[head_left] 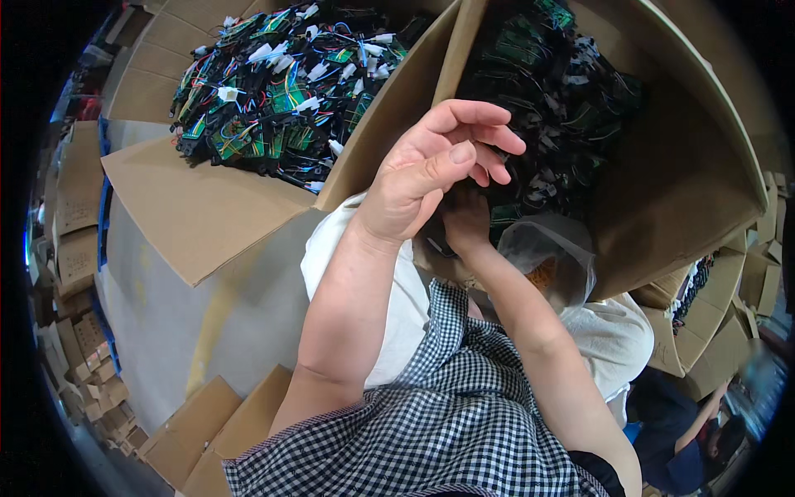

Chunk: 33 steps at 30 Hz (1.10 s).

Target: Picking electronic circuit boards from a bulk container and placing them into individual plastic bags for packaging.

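My left hand point(426, 161) is raised over the front edge of the right cardboard box point(679, 190), fingers loosely bent and apart, with nothing in it. Below it, my right hand point(467, 219) reaches down into that box's near corner. Its fingers are lost in shadow among the dark parts, so what it touches is hidden. A heap of green circuit boards with black cables and pale plugs point(551, 108) lies in this box. A clear plastic bag point(551, 248) hangs by its near side, next to my right forearm.
On the left, another open box point(207, 211) holds a heap of circuit boards with coloured wires and white connectors point(281, 99). Cardboard flaps point(211, 431) stand at lower left. Another person point(687, 439) is at lower right, near a smaller open box point(696, 323).
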{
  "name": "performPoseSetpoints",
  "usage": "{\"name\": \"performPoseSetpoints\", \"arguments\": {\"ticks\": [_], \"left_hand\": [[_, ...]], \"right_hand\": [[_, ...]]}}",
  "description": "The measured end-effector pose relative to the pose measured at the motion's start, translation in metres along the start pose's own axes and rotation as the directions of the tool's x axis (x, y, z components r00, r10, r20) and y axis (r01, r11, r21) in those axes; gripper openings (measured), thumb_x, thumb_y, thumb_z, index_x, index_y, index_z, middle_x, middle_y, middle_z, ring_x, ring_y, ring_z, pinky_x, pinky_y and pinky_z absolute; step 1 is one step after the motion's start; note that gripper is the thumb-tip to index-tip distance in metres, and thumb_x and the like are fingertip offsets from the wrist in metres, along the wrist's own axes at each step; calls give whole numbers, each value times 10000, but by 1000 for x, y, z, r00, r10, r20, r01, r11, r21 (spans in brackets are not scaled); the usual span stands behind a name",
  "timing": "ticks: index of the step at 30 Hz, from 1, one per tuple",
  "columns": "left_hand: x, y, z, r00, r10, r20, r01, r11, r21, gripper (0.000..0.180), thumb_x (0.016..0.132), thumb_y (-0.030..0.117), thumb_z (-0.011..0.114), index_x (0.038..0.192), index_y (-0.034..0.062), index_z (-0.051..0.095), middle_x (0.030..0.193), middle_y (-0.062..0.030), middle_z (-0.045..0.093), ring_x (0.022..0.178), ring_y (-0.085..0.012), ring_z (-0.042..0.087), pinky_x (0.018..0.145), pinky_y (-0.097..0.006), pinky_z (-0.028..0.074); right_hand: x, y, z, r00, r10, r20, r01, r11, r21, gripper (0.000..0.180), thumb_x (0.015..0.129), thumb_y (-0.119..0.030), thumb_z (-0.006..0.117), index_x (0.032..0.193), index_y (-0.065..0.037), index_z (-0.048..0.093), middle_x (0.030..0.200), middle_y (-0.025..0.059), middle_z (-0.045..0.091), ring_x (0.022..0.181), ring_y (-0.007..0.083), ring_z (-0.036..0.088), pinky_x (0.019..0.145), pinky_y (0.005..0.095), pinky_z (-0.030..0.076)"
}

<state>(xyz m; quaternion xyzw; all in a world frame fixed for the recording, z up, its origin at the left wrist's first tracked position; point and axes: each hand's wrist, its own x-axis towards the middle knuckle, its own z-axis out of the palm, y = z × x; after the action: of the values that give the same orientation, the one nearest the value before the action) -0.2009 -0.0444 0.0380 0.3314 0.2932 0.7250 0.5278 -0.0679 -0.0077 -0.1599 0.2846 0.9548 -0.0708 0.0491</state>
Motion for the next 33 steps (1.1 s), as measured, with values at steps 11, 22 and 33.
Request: {"name": "performPoseSetpoints", "arguments": {"ticks": [11,22,33], "left_hand": [[-13,-1,7,998,8,-68,-5,999,53,482,897,287,564,1279,15,451,1176,-139,583,979,-186,589,860,-290,448],[-102,-74,106,967,-6,-255,-30,990,-139,1054,670,503,778,1458,171,162,1355,-59,367,1231,-190,406,1018,-333,375],[-129,-78,99,827,-104,-553,46,992,-117,676,787,518,655,1233,51,454,1142,-63,593,1008,-179,596,890,-322,489]], "right_hand": [[-45,48,-115,874,169,-456,93,863,496,368,709,-65,668,1066,-15,595,909,168,614,859,321,587,754,403,475],[-136,3,-203,709,-7,-705,383,844,376,360,701,-97,716,1022,-4,581,1011,126,570,855,310,553,720,389,485],[-211,24,-194,740,642,-199,276,-20,961,365,912,-30,560,1262,47,492,984,50,602,840,88,568,746,225,498]]}}
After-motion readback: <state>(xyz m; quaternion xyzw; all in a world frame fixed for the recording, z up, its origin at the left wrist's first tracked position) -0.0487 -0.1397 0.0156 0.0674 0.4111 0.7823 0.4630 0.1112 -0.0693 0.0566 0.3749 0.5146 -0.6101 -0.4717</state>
